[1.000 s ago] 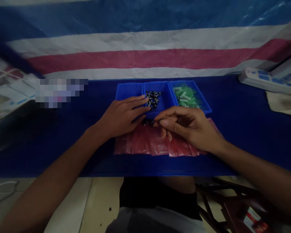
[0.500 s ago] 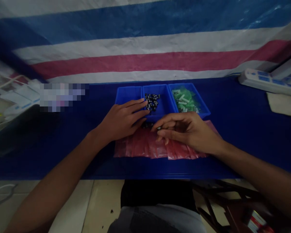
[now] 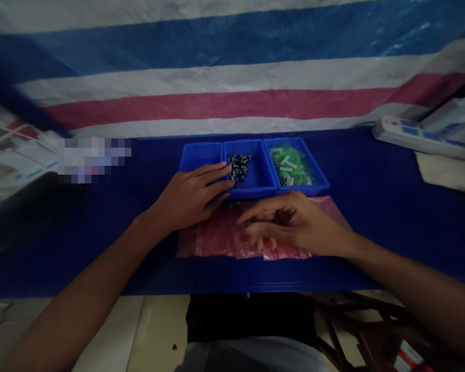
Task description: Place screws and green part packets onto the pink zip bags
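My left hand (image 3: pixel 196 196) lies with its fingers stretched out across the front of the left blue bin (image 3: pixel 201 151), fingertips at the edge of the middle blue bin (image 3: pixel 256 178). That middle bin holds a pile of small black-and-silver screw-like parts (image 3: pixel 238 168). A few more dark parts (image 3: pixel 232 205) lie in front of it, beside my left thumb. Over the pink plastic bags (image 3: pixel 217 237), my right hand (image 3: pixel 287 222) pinches a small dark part (image 3: pixel 250 222) between thumb and index finger. Its exact shape is too small to make out.
The right blue bin (image 3: pixel 321 184) contains a green plastic bag (image 3: pixel 298 160) and pale strip-like pieces. At the right stand a white power strip (image 3: pixel 406 132) and a pale cloth-like sheet (image 3: pixel 445 170). A striped tarp (image 3: pixel 232 77) hangs behind the blue table (image 3: pixel 151 279).
My right hand has drawn slightly toward me, away from the middle bin, with the small dark part still pinched. My left hand stays nearly where it was. The camera view has shifted a little.
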Tool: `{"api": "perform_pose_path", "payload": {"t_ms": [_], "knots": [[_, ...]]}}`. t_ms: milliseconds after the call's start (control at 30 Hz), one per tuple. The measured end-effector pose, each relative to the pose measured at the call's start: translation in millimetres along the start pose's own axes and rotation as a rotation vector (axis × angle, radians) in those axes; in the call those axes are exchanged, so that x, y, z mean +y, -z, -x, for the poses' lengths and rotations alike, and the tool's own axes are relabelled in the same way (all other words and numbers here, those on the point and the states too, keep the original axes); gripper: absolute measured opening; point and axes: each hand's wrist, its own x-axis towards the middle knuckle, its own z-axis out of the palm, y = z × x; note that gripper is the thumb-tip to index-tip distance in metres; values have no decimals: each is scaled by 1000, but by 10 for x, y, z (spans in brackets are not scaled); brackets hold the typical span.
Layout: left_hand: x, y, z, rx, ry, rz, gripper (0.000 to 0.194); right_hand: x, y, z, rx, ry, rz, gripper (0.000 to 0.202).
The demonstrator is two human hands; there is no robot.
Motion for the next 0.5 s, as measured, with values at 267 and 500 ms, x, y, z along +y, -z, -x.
{"api": "perform_pose_path", "payload": {"t_ms": [267, 500], "knots": [[3, -2, 16, -19, 14, 13, 28, 44, 0, 46, 185, 479, 939, 32], [13, -20, 30, -27, 36, 24, 29, 16, 64, 23, 114, 793, 1364, 38]]}}
